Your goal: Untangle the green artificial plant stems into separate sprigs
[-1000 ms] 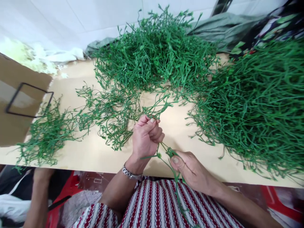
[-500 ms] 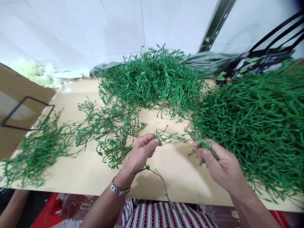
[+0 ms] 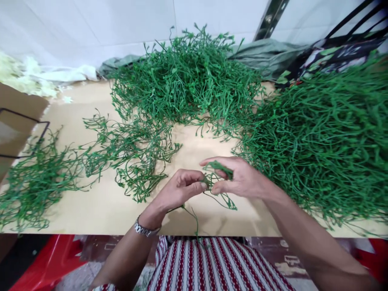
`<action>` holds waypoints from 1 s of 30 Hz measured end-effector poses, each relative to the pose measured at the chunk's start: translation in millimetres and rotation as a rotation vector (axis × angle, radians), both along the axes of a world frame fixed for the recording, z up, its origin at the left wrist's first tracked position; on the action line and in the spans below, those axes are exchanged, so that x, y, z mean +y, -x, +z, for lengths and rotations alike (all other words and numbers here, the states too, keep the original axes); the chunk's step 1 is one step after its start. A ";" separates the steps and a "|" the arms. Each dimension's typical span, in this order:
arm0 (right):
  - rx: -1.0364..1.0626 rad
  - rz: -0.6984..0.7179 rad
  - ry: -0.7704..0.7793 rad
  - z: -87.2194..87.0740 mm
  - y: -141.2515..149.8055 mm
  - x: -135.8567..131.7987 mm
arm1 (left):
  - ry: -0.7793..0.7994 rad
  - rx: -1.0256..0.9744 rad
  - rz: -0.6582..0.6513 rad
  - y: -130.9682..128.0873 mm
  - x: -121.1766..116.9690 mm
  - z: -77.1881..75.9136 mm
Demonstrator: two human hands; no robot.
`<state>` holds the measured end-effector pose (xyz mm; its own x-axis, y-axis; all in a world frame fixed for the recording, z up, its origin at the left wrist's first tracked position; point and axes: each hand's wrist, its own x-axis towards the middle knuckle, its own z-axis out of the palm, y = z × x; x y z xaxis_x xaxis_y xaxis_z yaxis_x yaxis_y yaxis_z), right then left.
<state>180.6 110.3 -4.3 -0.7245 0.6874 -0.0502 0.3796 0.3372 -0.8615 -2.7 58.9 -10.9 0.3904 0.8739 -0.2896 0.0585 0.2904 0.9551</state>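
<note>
Two bare hands meet above the table [image 3: 100, 210], close to its near edge, both busy with thin green stems. Thumb and forefinger of the left hand [image 3: 182, 190] are pinched together on a few sprigs [image 3: 226, 200], whose free ends fan out to the right, beneath the right hand [image 3: 242, 178]. That right hand is half curled around a small green bundle [image 3: 217, 165] tucked inside its fingers; its thumb and forefinger stand somewhat apart, with the thumb just beside the sprigs, though whether it touches them I cannot tell. One long strand [image 3: 197, 226] hangs from below the left hand and reaches past the table edge, over the striped shirt [image 3: 209, 266]. A metal watch [image 3: 145, 230] circles the left wrist. Beyond the hands, a tall middle pile [image 3: 188, 81] of the same greenery stands near the wall [image 3: 130, 24], running into a larger right pile [image 3: 327, 145] that covers that end of the table. Loose stems [image 3: 136, 149] lie spread to the left of the hands, and farther left is a small heap [image 3: 39, 182], beside a cardboard box [image 3: 21, 105] with a black wire frame [image 3: 21, 114] in front. Pale flowers [image 3: 21, 76] sit at the far left corner, and grey-green cloth [image 3: 266, 56] lies crumpled along the wall behind the middle pile.
</note>
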 end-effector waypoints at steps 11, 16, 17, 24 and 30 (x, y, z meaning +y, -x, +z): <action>-0.041 -0.079 -0.103 -26.2 9.6 -27.2 | -0.124 0.068 0.204 -10.1 -4.8 -12.1; 0.038 0.002 -0.085 -25.3 8.3 -25.7 | -0.223 0.165 0.108 -5.9 -2.8 0.5; 0.031 0.003 -0.048 -25.6 8.4 -26.0 | -0.241 0.199 0.083 -4.6 -3.0 2.2; -0.233 0.029 -0.266 -34.0 4.5 -25.4 | -0.498 0.723 -0.018 -2.4 -11.3 0.6; -0.361 0.127 -0.575 -32.5 -1.2 -26.3 | -0.591 0.693 -0.087 -5.4 -20.0 4.7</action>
<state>181.8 84.0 -36.8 -0.8077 0.5880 0.0433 0.5366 0.7635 -0.3593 2.7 38.8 -6.2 0.3676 0.9300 0.0013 0.6726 -0.2668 0.6902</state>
